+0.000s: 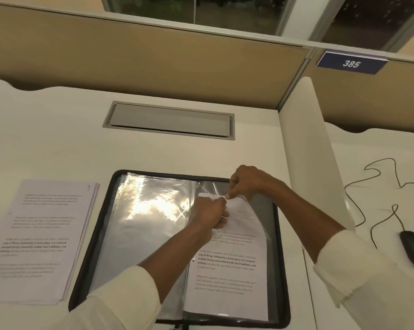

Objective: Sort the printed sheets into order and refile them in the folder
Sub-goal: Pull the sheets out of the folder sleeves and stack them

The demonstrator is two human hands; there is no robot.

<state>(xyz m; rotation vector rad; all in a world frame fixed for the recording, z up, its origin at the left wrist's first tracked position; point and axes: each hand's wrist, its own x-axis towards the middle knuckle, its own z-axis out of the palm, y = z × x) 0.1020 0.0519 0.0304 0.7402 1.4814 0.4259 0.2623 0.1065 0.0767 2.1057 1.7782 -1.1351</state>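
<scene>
My left hand (210,214) grips the top of the printed sheet (227,282) in the open folder (93,234). My right hand (246,184) pinches the clear sleeve (212,186).

The left sleeve (120,298) is a pale cream cloth, plain and of one colour, and shows over the near edge of the counter (58,139). It ends partway along the forearm in a soft, rounded hem, with a few shallow creases running along it. The right sleeve (367,270), of the same cream cloth, shows at the counter's near right corner. Its cuff is turned back into a flat band, with a thin seam line along the rim and loose folds gathered behind it. Past each cuff the forearm is bare, and the left grip (210,213) and the right grip (246,184) are bare as well.
</scene>
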